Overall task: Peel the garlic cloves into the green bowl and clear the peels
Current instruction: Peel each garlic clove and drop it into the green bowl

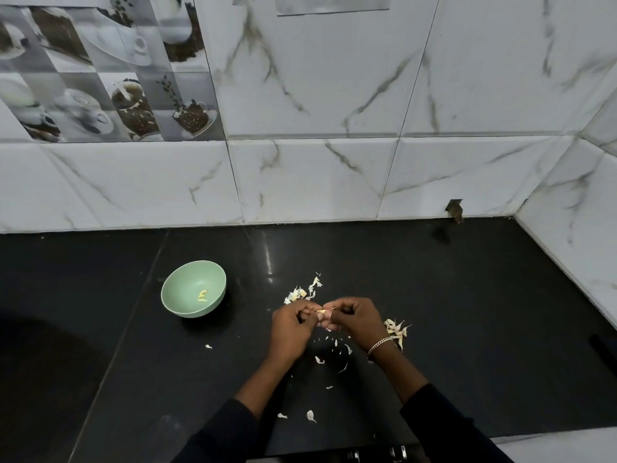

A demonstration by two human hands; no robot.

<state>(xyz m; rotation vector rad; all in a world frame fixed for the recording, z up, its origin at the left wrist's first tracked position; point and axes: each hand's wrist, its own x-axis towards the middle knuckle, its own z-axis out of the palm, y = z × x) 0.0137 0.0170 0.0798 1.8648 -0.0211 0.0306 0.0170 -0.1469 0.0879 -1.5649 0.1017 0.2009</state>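
Note:
A small garlic clove (322,311) is pinched between my left hand (293,325) and my right hand (355,317), held together above the black counter. Both hands grip it with fingertips; a thin strip of peel sticks out toward the right. The green bowl (177,289) stands to the left of my hands with a couple of peeled cloves (202,295) inside. A heap of unpeeled cloves (396,329) lies just right of my right wrist. Another heap of peels and garlic pieces (302,292) lies behind my hands. Loose peels (334,349) are scattered under my hands and wrists.
The black counter (467,312) ends at a white marble-tiled wall behind and at the right. More peel scraps (311,416) lie near the front edge between my sleeves, one scrap (208,346) below the bowl. A bracelet is on my right wrist.

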